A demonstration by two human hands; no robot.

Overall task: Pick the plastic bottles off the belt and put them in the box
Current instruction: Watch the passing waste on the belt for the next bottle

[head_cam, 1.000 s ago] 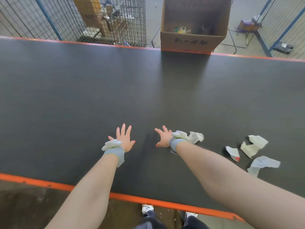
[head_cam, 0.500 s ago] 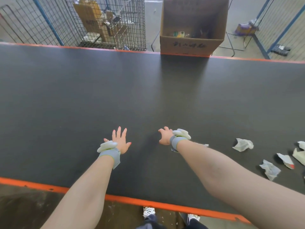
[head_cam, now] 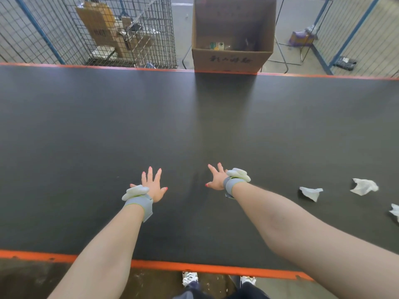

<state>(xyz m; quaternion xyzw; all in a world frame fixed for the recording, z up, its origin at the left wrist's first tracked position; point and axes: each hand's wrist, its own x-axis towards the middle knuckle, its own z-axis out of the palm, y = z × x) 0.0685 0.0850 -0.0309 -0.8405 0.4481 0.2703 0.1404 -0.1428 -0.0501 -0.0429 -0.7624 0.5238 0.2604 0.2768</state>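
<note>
The box (head_cam: 232,35) is standing open just past the far orange edge of the belt (head_cam: 194,126), well beyond the fingertips of both hands and slightly nearer the right one; a few items, one green and yellow, are lying on its bottom, too small to name. No bottle is showing on the belt. The left hand (head_cam: 153,186) is reaching out over the belt with fingers straight and spread, holding nothing. The right hand (head_cam: 216,179) is doing likewise, fingers fanned apart. Crumpled paper scraps (head_cam: 311,192) are lying on the belt well to the right of the right hand's fingers.
</note>
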